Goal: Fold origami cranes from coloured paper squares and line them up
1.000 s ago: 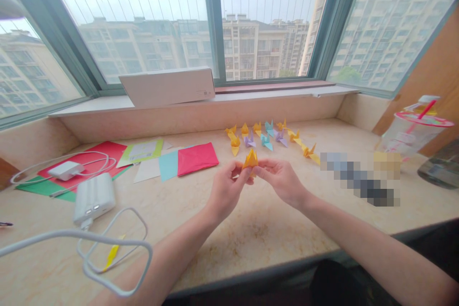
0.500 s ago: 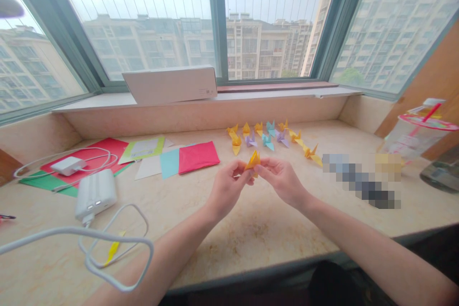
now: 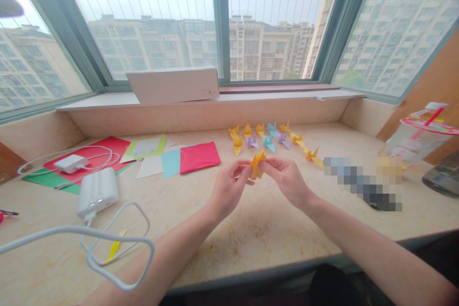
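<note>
Yellow origami crane point(image 3: 257, 164) pinched at centre frame

Left grip point(image 3: 227, 189) and right grip point(image 3: 285, 181) close narrowly on it, above the tabletop point(image 3: 258, 220). Just beyond, a row of folded paper cranes point(image 3: 258, 136) stands in yellow, lilac and teal. Left of them lie unfolded sheets, with a pink-red paper square point(image 3: 199, 157) among them. At right, a clear plastic cup point(image 3: 416, 141) with a pink straw holds contents too hazy to tell; a white box point(image 3: 172, 85) sits closed on the windowsill point(image 3: 287, 95).

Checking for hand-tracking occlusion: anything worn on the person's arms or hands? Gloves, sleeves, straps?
Nothing visible. The left hand and right hand are bare, without gloves or rings. The left forearm and right forearm show no sleeves, watch, bracelet, cables or markings.
</note>
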Motion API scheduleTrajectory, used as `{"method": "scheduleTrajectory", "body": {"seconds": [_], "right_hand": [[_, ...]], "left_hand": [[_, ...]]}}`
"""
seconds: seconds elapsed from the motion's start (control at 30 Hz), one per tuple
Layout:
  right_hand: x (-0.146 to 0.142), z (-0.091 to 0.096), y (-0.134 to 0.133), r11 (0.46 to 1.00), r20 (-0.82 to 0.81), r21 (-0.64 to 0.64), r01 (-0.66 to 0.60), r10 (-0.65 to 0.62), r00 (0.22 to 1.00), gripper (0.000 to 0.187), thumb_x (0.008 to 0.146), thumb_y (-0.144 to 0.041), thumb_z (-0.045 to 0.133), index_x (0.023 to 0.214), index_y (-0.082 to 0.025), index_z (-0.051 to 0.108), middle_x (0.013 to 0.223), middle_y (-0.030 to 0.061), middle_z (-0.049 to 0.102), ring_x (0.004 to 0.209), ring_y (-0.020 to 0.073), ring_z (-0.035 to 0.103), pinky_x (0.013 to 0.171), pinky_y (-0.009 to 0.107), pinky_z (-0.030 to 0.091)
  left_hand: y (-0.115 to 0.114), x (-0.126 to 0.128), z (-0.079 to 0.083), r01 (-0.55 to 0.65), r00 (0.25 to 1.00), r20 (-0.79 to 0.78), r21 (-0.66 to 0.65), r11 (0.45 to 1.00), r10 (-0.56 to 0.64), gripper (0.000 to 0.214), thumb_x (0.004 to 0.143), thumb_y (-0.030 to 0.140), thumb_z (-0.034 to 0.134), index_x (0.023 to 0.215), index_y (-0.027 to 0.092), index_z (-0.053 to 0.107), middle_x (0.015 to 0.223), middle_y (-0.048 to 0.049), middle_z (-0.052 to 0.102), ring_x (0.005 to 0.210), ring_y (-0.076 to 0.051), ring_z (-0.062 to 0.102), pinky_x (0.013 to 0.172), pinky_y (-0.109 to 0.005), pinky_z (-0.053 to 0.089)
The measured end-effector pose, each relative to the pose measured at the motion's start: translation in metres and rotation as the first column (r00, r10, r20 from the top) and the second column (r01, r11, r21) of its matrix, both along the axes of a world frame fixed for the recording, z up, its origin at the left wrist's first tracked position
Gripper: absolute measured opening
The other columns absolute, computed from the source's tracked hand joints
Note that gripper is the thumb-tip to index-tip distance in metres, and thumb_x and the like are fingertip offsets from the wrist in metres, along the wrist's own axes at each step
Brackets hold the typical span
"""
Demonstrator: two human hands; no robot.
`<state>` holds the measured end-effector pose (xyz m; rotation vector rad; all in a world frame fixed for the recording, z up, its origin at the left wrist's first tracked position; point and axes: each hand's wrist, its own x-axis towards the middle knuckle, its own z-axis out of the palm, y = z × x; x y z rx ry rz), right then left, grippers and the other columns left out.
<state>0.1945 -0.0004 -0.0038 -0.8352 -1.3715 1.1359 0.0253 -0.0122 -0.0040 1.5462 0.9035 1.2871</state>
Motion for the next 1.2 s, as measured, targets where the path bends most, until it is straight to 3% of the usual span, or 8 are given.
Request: {"method": "scheduleTrajectory", "body": {"seconds": [0.1,0.2,0.3,0.57,0.9,1.1,1.2], "right_hand": [[-0.0021,-0.0041,-0.0003,1.000,0.039,0.025,0.000,-0.001,0.999,0.029,0.077,-0.044,0.077,0.093,-0.020,0.075,0.086,0.0055,0.076,0.080,0.0209,0.070,0.080,0.038,0.055],[-0.0032,-0.0073,-0.0011,0.998,0.089,0.054,-0.013,0.008,0.996,0.031,0.078,-0.044,0.076,0.096,-0.019,0.073,0.089,0.0062,0.075,0.080,0.0204,0.069,0.079,0.037,0.055],[-0.0026,-0.0080,-0.0010,0.998,0.120,0.064,-0.016,0.008,0.993,0.031,0.079,-0.045,0.075,0.097,-0.019,0.073,0.089,0.0064,0.075,0.080,0.0204,0.068,0.080,0.038,0.055],[-0.0008,-0.0070,0.0017,0.998,0.093,0.046,-0.040,0.036,0.995,0.037,0.077,-0.049,0.076,0.099,-0.019,0.075,0.091,0.0078,0.076,0.082,0.0226,0.069,0.085,0.042,0.054],[-0.0015,-0.0054,0.0013,0.998,0.053,0.047,-0.043,0.040,0.998,0.035,0.077,-0.048,0.076,0.098,-0.019,0.075,0.092,0.0071,0.076,0.084,0.0226,0.069,0.085,0.041,0.053],[0.0012,-0.0010,0.0021,0.999,-0.034,0.049,-0.022,0.024,0.999,0.032,0.079,-0.048,0.075,0.094,-0.020,0.072,0.081,0.0035,0.074,0.071,0.0167,0.064,0.070,0.031,0.052],[0.0019,-0.0014,0.0028,0.999,-0.064,0.048,-0.004,0.007,0.998,0.033,0.078,-0.047,0.077,0.095,-0.020,0.069,0.080,0.0030,0.073,0.072,0.0170,0.065,0.069,0.031,0.052]], "left_hand": [[0.0010,-0.0006,0.0003,-0.084,0.994,-0.062,0.051,0.995,0.087,0.024,0.089,0.034,0.062,0.105,0.017,0.067,0.097,-0.0090,0.072,0.085,-0.020,0.070,0.067,-0.030,0.058],[0.0015,-0.0015,0.0000,-0.152,0.980,-0.118,0.093,0.984,0.162,0.018,0.088,0.029,0.063,0.100,0.017,0.069,0.091,-0.0070,0.072,0.083,-0.019,0.069,0.069,-0.028,0.057],[0.0013,-0.0022,0.0007,-0.164,0.978,-0.115,0.111,0.980,0.177,0.017,0.087,0.028,0.064,0.100,0.018,0.069,0.090,-0.0064,0.071,0.083,-0.019,0.068,0.067,-0.027,0.056],[0.0011,-0.0025,0.0041,-0.076,0.994,-0.062,0.135,0.988,0.085,0.022,0.090,0.033,0.062,0.107,0.021,0.069,0.098,-0.0065,0.065,0.080,-0.015,0.065,0.058,-0.022,0.055],[-0.0001,-0.0029,0.0033,0.021,1.000,-0.006,0.086,0.996,-0.021,0.026,0.084,0.035,0.071,0.103,0.018,0.066,0.085,-0.0037,0.064,0.069,-0.013,0.062,0.060,-0.024,0.054],[-0.0069,-0.0029,0.0075,0.140,0.990,-0.049,0.133,0.981,-0.135,0.034,0.094,0.039,0.055,0.122,0.022,0.063,0.104,-0.0090,0.064,0.086,-0.016,0.062,0.071,-0.027,0.057],[-0.0068,-0.0014,0.0051,0.187,0.982,-0.058,0.133,0.973,-0.181,0.034,0.093,0.035,0.059,0.125,0.024,0.062,0.113,-0.0102,0.061,0.095,-0.019,0.060,0.072,-0.029,0.060]]}}
